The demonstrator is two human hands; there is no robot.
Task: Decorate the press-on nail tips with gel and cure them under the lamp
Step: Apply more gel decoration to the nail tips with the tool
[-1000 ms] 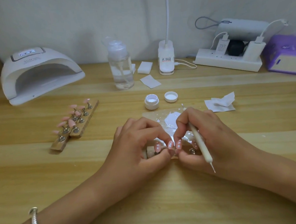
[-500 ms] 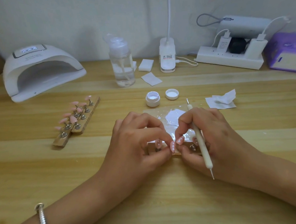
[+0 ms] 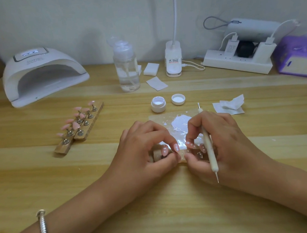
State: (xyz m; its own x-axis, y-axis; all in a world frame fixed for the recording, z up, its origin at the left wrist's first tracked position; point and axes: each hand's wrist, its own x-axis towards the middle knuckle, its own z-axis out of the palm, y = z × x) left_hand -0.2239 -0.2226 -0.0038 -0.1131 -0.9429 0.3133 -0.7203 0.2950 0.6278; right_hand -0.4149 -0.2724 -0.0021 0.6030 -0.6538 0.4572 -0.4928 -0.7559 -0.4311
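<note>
left hand: I'm curling the fingers and pinching thumb against forefinger at the left end of the wooden strip, right by a dotted tip.
right hand: I'm gripping the dotting tool across the fingers, its near point aimed back at me and away from the work. My thumb and forefinger are closing on the strip's right end.
dotted tips: pink tips with white dots, sitting on the strip between my two hands, near the middle of the tabletop's near half.
key relation: the strip's long axis is running left-right, parallel to the tabletop's near edge, with one hand at each end. Both are equally close.
palette sheet: lying just beyond my fingertips, white gel smeared on it.
gel pot: open, just beyond the sheet, with its lid beside it.
plain rack: undotted pink tips, lying left of my left hand, well apart.
lamp: at the far-left corner, mouth facing me.
judgement: the strip is looking dotted. Curing means carrying it far-left, so the left hand is the nearer one. Keep it level so the wet dots aren't smearing.
</note>
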